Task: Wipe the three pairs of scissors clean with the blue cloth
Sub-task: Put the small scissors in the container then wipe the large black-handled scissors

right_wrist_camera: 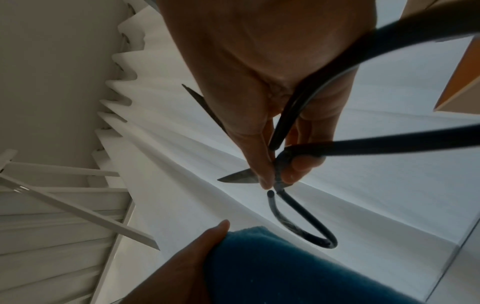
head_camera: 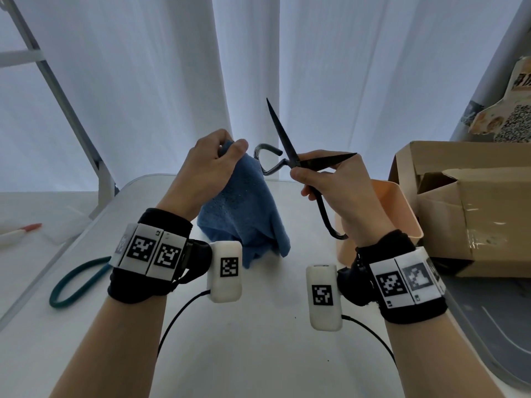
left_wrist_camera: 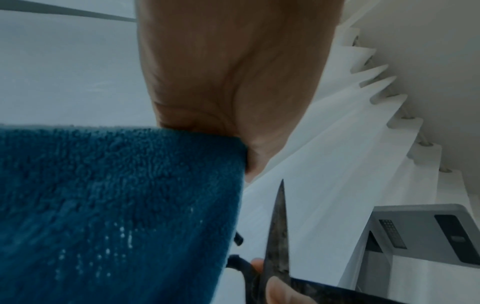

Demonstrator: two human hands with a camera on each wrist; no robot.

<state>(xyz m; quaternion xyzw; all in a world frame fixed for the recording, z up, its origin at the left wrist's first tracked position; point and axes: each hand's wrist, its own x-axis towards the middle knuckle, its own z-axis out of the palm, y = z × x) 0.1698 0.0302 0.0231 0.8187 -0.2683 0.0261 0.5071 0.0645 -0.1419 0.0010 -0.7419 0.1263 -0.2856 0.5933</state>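
Black iron scissors (head_camera: 290,159) are held up above the white table (head_camera: 258,354), blades spread wide, one tip pointing up and one to the right. My right hand (head_camera: 316,179) pinches them near the pivot; one handle loop sticks out left and the other hangs below the palm. My left hand (head_camera: 227,153) grips the blue cloth (head_camera: 244,216) by its top, just left of the scissors, and the rest hangs down to the table. The left wrist view shows the cloth (left_wrist_camera: 116,205) beside a blade (left_wrist_camera: 279,236). The right wrist view shows fingers (right_wrist_camera: 298,166) round the pivot and the loop (right_wrist_camera: 311,236) close to the cloth (right_wrist_camera: 272,267).
A teal loop (head_camera: 77,280), seemingly a scissor handle, lies on the table at the left, partly behind my left wrist. A peach bin (head_camera: 399,208) and an open cardboard box (head_camera: 465,214) stand at the right. A red-tipped white object (head_camera: 23,229) lies far left.
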